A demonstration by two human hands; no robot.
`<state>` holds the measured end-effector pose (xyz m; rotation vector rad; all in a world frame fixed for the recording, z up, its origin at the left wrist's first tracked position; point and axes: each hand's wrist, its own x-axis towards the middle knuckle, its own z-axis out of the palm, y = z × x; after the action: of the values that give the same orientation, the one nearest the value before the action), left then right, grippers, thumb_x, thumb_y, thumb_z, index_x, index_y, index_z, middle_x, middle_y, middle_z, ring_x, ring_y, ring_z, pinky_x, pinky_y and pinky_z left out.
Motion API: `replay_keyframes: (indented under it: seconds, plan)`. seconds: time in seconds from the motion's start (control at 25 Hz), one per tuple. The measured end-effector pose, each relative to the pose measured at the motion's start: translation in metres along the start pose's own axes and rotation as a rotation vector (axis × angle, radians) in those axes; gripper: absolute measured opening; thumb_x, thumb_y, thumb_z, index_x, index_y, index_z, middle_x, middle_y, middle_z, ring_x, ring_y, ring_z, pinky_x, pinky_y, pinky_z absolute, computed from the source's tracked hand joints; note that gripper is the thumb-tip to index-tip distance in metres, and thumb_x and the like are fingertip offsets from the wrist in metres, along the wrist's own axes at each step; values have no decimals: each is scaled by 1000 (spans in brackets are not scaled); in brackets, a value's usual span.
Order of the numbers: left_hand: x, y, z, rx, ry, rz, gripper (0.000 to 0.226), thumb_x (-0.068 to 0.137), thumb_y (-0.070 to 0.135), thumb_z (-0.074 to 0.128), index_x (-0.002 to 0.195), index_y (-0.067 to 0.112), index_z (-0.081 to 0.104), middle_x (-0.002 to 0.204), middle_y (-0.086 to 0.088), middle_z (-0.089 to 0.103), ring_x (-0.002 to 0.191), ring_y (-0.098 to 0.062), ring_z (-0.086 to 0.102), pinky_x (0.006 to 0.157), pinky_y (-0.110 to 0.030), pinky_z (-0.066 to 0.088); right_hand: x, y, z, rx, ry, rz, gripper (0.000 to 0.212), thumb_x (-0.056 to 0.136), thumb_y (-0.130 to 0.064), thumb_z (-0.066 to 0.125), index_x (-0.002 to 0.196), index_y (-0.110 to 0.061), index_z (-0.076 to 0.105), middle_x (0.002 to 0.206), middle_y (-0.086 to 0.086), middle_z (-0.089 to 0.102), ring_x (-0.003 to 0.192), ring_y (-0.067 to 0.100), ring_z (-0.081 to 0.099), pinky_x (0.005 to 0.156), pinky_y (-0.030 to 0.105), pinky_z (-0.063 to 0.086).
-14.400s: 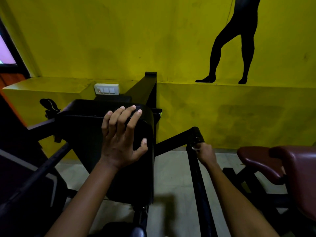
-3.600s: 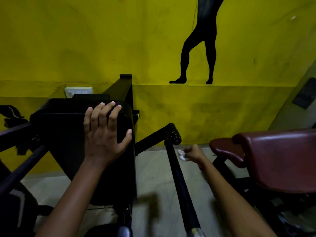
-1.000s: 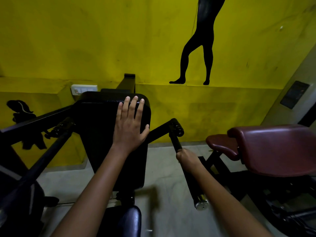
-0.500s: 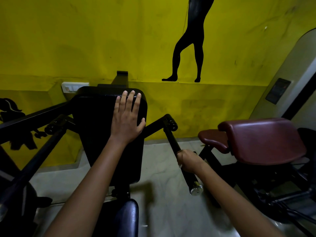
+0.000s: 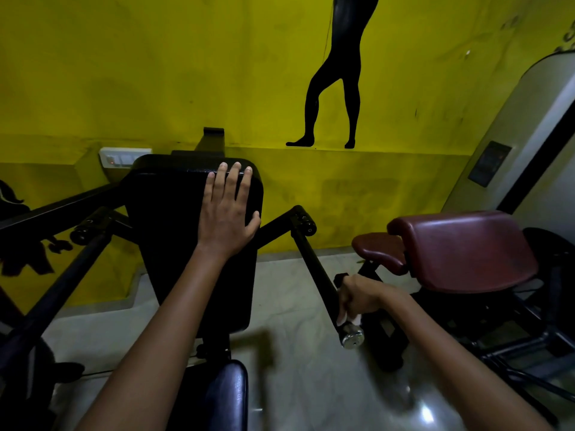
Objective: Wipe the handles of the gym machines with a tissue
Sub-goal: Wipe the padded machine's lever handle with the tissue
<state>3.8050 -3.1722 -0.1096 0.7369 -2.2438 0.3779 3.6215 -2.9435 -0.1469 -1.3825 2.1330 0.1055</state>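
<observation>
Head view, gym corner against a yellow wall (image 5: 155,73) bearing a black silhouette of legs (image 5: 334,98). Left hand (image 5: 228,213): fingers straight and together, palm flat on the upper part of the black chest pad (image 5: 174,213), thumb at the pad's right edge. Right hand (image 5: 357,297): fingers curled round the lower part of the right black handle bar (image 5: 311,259), gripping a white tissue (image 5: 350,318) against it; only a small part of the tissue shows, below the fist, just above the bar's metal end cap (image 5: 352,335). The bar runs from a knuckle joint (image 5: 303,220) near the pad down toward the camera. A matching left bar (image 5: 71,275) slopes down at the frame's left. Black seat (image 5: 224,396) at bottom centre, below the pad. To the right, a neighbouring machine with a maroon padded seat (image 5: 466,250) on a dark frame. White switch plate (image 5: 124,157) on the wall ledge behind the pad. Pale floor (image 5: 295,368) beneath, glossy at lower right.
</observation>
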Motion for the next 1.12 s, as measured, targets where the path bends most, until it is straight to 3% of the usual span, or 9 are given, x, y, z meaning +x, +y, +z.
replay_keyframes:
  seconds: [0.08,0.12,0.24,0.32,0.4,0.64,0.92,1.04,1.12]
  plan:
    - [0,0,1,2,9,1,82,83,40,60,149,10,23,153,-17,26,144,-34,15,118,-47,9,-2,3,-8,68,-44,-8,27,73,3,71,93,-14,77,80,2,73,70,4,65,60,13,48]
    - [0,0,2,7,16,1,81,84,40,59,149,10,23,153,-17,26,144,-34,15,118,-47,9,2,6,-12,86,12,-28,24,74,0,72,94,-12,76,86,6,73,73,7,67,61,16,50]
    - [0,1,5,25,43,-7,78,84,44,49,149,10,23,152,-17,27,144,-34,16,118,-47,9,29,12,-24,56,390,-56,15,79,-14,74,93,-9,76,91,8,74,84,16,68,70,29,54]
    - [0,2,6,22,62,-12,77,83,45,46,148,10,24,152,-17,28,143,-34,16,118,-46,8,57,11,-25,24,517,-14,13,83,-15,71,95,-10,75,93,6,73,88,17,67,68,29,51]
    - [0,1,6,24,75,-11,77,83,45,46,149,11,24,152,-17,29,143,-33,16,119,-45,7,84,9,-17,55,538,52,14,86,-7,65,97,-11,73,97,5,71,91,18,66,69,27,49]
    - [2,3,7,42,91,-20,77,83,44,49,148,11,25,150,-17,30,142,-34,18,118,-45,7,110,16,2,39,555,89,12,85,-8,64,94,-3,68,98,17,68,93,29,65,74,30,48]
    - [2,5,5,38,64,-32,76,83,45,46,147,10,26,149,-19,30,142,-35,18,118,-47,8,88,24,5,-41,444,90,18,83,-12,65,98,-6,73,95,14,72,94,30,66,81,40,54]
    - [2,4,4,37,47,-28,77,83,46,44,148,10,25,150,-19,30,142,-35,17,118,-47,8,68,24,9,-23,413,86,20,82,-10,66,100,-8,74,99,11,72,98,27,65,80,30,53]
    - [2,5,2,33,32,-26,78,82,46,43,148,10,24,150,-19,29,142,-36,17,118,-47,8,55,22,12,-29,407,85,18,82,-11,67,99,-6,73,100,11,71,99,25,63,69,21,43]
